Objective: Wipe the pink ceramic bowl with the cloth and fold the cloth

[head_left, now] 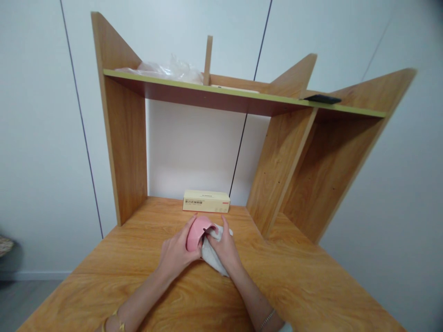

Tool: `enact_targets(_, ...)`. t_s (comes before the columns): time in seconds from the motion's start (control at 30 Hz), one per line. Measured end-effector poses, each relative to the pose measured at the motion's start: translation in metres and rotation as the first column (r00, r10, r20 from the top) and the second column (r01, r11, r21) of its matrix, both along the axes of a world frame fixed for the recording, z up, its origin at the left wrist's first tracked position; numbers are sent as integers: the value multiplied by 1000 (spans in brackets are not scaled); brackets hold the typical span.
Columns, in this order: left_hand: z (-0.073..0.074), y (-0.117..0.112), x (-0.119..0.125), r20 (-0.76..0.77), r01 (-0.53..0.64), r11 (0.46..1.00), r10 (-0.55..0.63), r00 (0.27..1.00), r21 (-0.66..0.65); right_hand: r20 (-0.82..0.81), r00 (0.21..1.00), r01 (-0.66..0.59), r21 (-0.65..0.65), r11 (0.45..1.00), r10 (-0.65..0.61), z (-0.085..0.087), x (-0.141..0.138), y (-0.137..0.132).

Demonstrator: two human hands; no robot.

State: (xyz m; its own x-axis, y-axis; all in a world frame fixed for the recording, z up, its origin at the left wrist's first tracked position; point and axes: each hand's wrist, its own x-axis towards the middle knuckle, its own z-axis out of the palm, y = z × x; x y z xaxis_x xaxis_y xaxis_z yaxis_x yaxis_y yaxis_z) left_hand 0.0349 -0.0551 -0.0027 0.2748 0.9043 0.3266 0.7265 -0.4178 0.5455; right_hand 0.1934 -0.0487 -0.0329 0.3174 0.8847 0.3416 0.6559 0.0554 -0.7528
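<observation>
A pink, rounded, hollow piece (198,232), with a dark notch at its rim, is gripped by my left hand (176,251) above the desk. Its opening is turned to the right; I cannot tell exactly what kind of object it is. My right hand (224,249) holds a pale grey-white cloth (212,256) against that opening, with some fingers hidden inside it. The cloth's lower end hangs down toward the desktop. Just beyond both hands, a cream-coloured long box (206,202) with printed characters lies at the back of the desk.
The wooden desktop (297,286) carries a shelf unit with upright panels (126,152) and a long upper board (221,96) across the back. On the board lie a clear plastic bag (169,70) and a flat dark object (322,98). White wall panels stand behind.
</observation>
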Motion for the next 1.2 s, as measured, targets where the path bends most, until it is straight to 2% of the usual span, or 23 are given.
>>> enact_targets(0.17, 8, -3, 1, -69, -6, 1000, 5, 998, -20, 295, 951, 112, -61, 992, -90, 11, -1, -9)
enact_targets(0.27, 9, -5, 2, -75, 14, 1000, -14, 997, 4, 390, 917, 122, -59, 991, -90, 16, -2, -13)
enact_targets(0.43, 7, -4, 2, -86, 1, 1000, -1, 996, 1, 315, 949, 95, -191, 977, -31, 15, 2, -11)
enact_targets(0.6, 5, 0, 0, -80, -30, 999, 28, 996, -20, 186, 979, -24, -297, 955, 83, 6, 9, -6)
enact_targets(0.7, 4, 1, 0, -96, -55, 998, 52, 994, -26, 134, 983, -78, -296, 952, 123, 4, 10, -5)
enact_targets(0.77, 4, 1, 0, -114, -58, 998, 56, 992, -14, 127, 989, -43, -247, 968, 76, 5, 10, -5)
enact_targets(0.87, 6, 0, 0, -139, -43, 999, 44, 989, 8, 179, 983, 65, -154, 986, -37, 10, 8, -6)
enact_targets(0.97, 9, -3, 0, -156, -5, 1000, 5, 988, -1, 312, 948, 84, -89, 992, -53, 16, 6, -10)
enact_targets(1.07, 10, -6, 1, -161, 65, 998, -66, 985, -15, 423, 905, 93, -105, 990, -40, 16, 3, -11)
enact_targets(1.2, 8, -7, 4, -212, 114, 993, -111, 971, 2, 414, 908, 142, -162, 977, -64, 13, 4, -10)
